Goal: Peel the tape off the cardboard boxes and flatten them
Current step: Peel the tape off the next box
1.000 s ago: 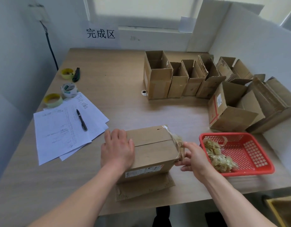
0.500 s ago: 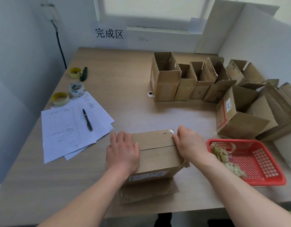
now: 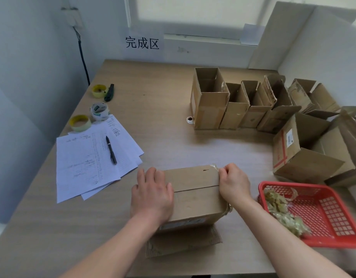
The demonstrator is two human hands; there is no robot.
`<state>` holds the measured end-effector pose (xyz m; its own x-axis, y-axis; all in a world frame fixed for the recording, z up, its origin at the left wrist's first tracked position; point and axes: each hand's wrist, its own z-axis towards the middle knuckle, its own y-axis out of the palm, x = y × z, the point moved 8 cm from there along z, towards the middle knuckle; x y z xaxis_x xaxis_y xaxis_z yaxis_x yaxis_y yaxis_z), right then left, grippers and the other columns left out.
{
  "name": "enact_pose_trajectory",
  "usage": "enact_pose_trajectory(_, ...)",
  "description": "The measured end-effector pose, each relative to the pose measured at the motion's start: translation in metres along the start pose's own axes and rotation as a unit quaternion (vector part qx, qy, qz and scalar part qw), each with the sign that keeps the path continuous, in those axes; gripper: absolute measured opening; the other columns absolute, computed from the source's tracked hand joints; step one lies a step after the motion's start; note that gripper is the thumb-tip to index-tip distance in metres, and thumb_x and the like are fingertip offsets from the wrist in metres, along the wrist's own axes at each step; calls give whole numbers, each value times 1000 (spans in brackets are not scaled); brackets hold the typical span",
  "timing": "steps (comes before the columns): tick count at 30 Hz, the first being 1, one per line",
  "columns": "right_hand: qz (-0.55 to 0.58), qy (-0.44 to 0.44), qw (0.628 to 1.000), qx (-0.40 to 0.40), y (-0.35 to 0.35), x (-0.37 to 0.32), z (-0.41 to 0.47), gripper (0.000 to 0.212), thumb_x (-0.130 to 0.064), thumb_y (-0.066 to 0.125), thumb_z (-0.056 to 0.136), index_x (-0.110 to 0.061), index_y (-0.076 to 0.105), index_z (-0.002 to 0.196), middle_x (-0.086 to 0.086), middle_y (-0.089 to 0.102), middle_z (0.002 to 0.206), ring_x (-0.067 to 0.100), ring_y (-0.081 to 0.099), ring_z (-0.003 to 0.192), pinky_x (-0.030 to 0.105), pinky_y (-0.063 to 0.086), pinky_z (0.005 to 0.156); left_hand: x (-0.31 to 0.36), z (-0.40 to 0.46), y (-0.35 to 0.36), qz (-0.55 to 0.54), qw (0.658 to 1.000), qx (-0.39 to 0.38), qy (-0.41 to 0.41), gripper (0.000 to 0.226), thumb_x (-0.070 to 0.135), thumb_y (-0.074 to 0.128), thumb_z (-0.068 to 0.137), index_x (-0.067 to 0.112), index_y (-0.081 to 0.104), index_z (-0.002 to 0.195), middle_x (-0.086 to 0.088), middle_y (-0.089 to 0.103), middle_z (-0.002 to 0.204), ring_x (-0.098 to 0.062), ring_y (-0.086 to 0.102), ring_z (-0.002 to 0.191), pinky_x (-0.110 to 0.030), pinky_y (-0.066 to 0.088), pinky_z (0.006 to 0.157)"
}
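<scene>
**Tape corner pinched at the box's far right edge**

We're over the closed box [image 3: 193, 195], sitting at the near edge of the table [image 3: 163, 109] on a corrugated sheet [image 3: 183, 243] that pokes out toward us. Our left hand [image 3: 152, 194] lies flat on the box's left end, fingers straight and pressing. Our right hand [image 3: 234, 183] is curled at the box's right edge, fingertips pinching a clear tape strip [image 3: 215, 167] at the far corner. Just right of the box sits the red basket [image 3: 313, 213] with crumpled tape scraps [image 3: 281, 209]; left of it lie papers [image 3: 92, 157] with a pen [image 3: 111, 150]. Beyond the box the tabletop runs bare up to the row of open boxes [image 3: 233, 103]. A second ago the right hand worked the box's near right corner; now it's up at the far one, while the left stays put.
</scene>
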<state>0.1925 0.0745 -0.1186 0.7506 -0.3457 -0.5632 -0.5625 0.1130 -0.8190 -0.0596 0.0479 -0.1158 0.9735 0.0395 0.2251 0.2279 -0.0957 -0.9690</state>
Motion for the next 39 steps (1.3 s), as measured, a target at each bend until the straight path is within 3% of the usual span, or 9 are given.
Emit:
enact_pose_trajectory(3,-18,-73,997,3,-3,-10,-6,20,-33,40,102,-20,55,103,5,65,94,35,61,92,39,43,74,0,1,1,3,1000,-1,-4,31,46,31,98,23,41,116,4,37,130,-28,22,138,-40,43,96)
enact_pose_trajectory(6,-43,-127,991,-11,-6,-21,-10,43,-54,42,98,-22,52,125,4,65,112,31,62,102,39,46,80,-1,1,2,9,1000,-3,-7,30,46,31,97,24,40,116,4,36,130,-28,22,139,-39,43,95)
enact_pose_trajectory(9,-84,-111,990,-25,-3,-20,1,38,-57,49,94,-21,52,105,2,61,100,33,60,94,37,42,73,-1,2,4,8,1000,-7,-10,30,47,30,98,25,39,117,5,33,134,-28,19,141,-38,41,97)
enact_pose_trajectory(13,-152,-131,979,-40,0,-25,9,35,-49,38,100,-19,40,82,1,52,78,33,53,76,37,36,63,-2,3,6,9,1000,-11,-15,32,48,30,98,26,38,119,5,32,138,-28,16,143,-38,40,100)
enact_pose_trajectory(22,-145,-264,952,-60,3,-53,1,17,-3,45,98,-8,43,82,12,47,99,39,48,64,48,45,58,-1,4,7,13,1000,-19,-17,33,48,28,98,26,37,121,6,29,141,-28,14,144,-39,39,102)
enact_pose_trajectory(29,-112,-288,948,-79,0,-48,19,26,-20,48,101,-2,55,84,10,53,88,32,51,77,43,43,72,-1,4,5,18,1000,-13,-12,34,47,29,97,25,39,121,5,33,137,-28,18,142,-39,40,99)
enact_pose_trajectory(32,-88,-253,962,-49,-1,-42,25,28,-19,49,100,-2,55,78,10,53,82,30,50,76,41,41,70,0,4,5,13,1000,-9,-10,35,47,31,97,25,41,122,6,35,136,-27,19,141,-39,41,98)
enact_pose_trajectory(36,2,-119,993,-4,1,-20,31,37,-18,53,97,-6,47,63,5,49,67,25,45,68,36,25,61,1,4,6,17,1000,-13,-14,35,47,29,97,26,39,124,6,32,137,-27,16,142,-39,40,100)
enact_pose_trajectory(39,82,-40,996,-16,3,-8,32,43,-24,56,96,-9,42,58,2,42,58,22,41,61,38,26,59,1,5,5,15,1000,-14,-15,34,47,30,97,25,39,121,6,34,136,-27,18,140,-39,40,99)
